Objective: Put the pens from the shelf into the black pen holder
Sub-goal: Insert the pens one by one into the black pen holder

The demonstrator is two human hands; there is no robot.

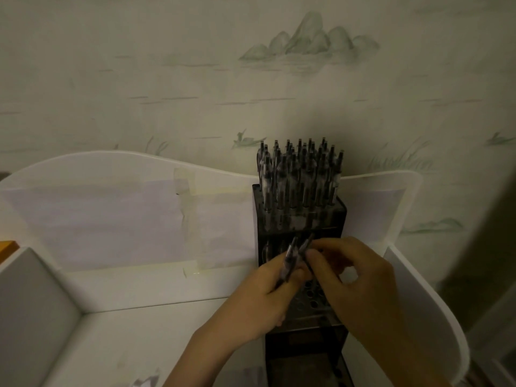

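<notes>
Two pens [296, 254] in both hands.

Upper tier: packed with upright pens [300, 174], no gap between them.
Lower grid: open holes in black pen holder [300, 219] (partly hidden), covered by left hand [262, 297] and right hand [360, 286].
Left side: bare white shelf [156, 325] floor, open from above.
Rear and right: closed off by shelf walls.

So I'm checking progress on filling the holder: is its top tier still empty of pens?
No. The top tier of the black pen holder is packed with upright pens, while empty holes show on the lower tier by the hands.
</notes>
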